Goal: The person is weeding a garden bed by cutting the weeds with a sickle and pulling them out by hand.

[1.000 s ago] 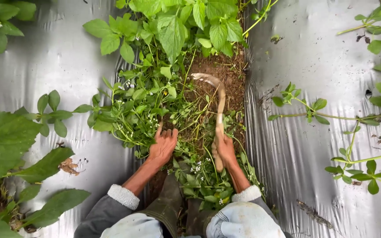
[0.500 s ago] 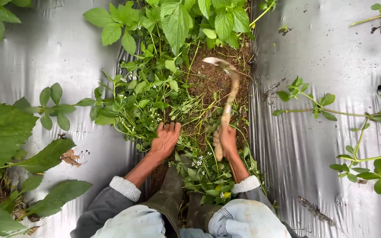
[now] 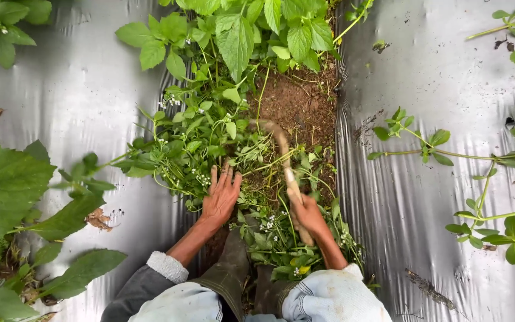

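**A:** So, what lies at the left edge?

**B:** Large green leaves [image 3: 7, 185], cut off by the frame, over silver plastic sheeting [image 3: 73, 101]. The sheeting runs along both sides and leaves only a narrow strip of brown soil [image 3: 299, 107] open in the middle.

**A:** And the hands?

**B:** The left hand [image 3: 220, 197] lies flat, fingers spread wide, pressing on a tangle of small-flowered weeds [image 3: 198, 149]; it grips nothing. Just to its right, the right hand [image 3: 308, 216] is closed around the wooden handle of a curved sickle [image 3: 284, 164], whose blade end sits low among the weed stems.

**A:** Anything hard to make out?

**B:** The blade is blurred and partly buried in the greenery, so its edge cannot be told. The forearms are cut off at the bottom by pale sleeves.

**A:** What differs from half a second ago?

**B:** The sickle was raised over the bare soil then; it has come down nearer the hands. The left hand has stayed put.

**A:** And far right?

**B:** More sheeting, crossed by thin leafy runners [image 3: 448, 152].
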